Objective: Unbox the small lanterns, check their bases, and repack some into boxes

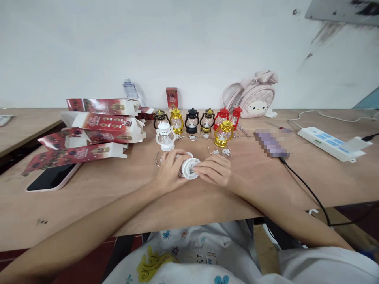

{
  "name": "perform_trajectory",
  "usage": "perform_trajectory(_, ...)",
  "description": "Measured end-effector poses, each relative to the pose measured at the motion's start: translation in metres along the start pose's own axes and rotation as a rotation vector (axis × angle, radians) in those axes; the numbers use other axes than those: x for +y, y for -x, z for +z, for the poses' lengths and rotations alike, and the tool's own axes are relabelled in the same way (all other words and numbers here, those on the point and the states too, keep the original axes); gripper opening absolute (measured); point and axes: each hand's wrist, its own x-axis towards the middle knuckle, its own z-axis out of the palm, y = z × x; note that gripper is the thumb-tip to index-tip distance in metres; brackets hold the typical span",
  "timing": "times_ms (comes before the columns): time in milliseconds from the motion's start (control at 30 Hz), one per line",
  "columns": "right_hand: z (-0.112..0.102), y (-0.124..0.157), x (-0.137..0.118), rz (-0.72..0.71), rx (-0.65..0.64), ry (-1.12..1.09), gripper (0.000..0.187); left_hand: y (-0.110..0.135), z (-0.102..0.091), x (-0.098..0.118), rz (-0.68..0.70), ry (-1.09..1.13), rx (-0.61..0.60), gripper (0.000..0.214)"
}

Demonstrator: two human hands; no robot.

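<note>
My left hand (171,169) is wrapped round a small white lantern (191,169), tipped so that its round base faces me. Small silvery parts show in the open underside of that base. The fingers of my right hand (216,169) are pinched together at this opening; whatever they hold there is too small to make out. Just beyond my hands a second white lantern (166,137) stands upright. A gold lantern (224,134) stands behind my right hand, with thin wire handles and small metal pieces (220,152) lying in front of it.
Several black, bronze, gold and red lanterns (192,120) form a row at the back. Red printed cartons (100,126) are heaped left, partly over a phone (53,177). To the right are a pixelated phone (271,144), a power strip (328,142), cables and a pink bag (257,96).
</note>
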Motion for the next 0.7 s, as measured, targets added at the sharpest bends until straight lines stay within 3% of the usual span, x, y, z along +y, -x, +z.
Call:
perform_trajectory(300, 0.002, 0.0, -0.003, -0.01, -0.037, 0.11, 0.003, 0.0, 0.0, 0.0, -0.012, 0.006, -0.028, 0.032)
perform_trajectory(533, 0.002, -0.001, -0.001, 0.006, 0.005, 0.049, 0.004, 0.001, 0.0, 0.0, -0.021, 0.006, -0.03, 0.033)
perform_trajectory(633, -0.005, 0.001, 0.009, 0.114, 0.015, 0.045, 0.002, 0.001, 0.0, 0.0, -0.04, 0.006, -0.049, 0.032)
perform_trajectory(700, -0.01, 0.003, 0.022, 0.245, -0.075, 0.11, 0.006, 0.001, -0.001, 0.0, -0.047, 0.01, -0.059, 0.032)
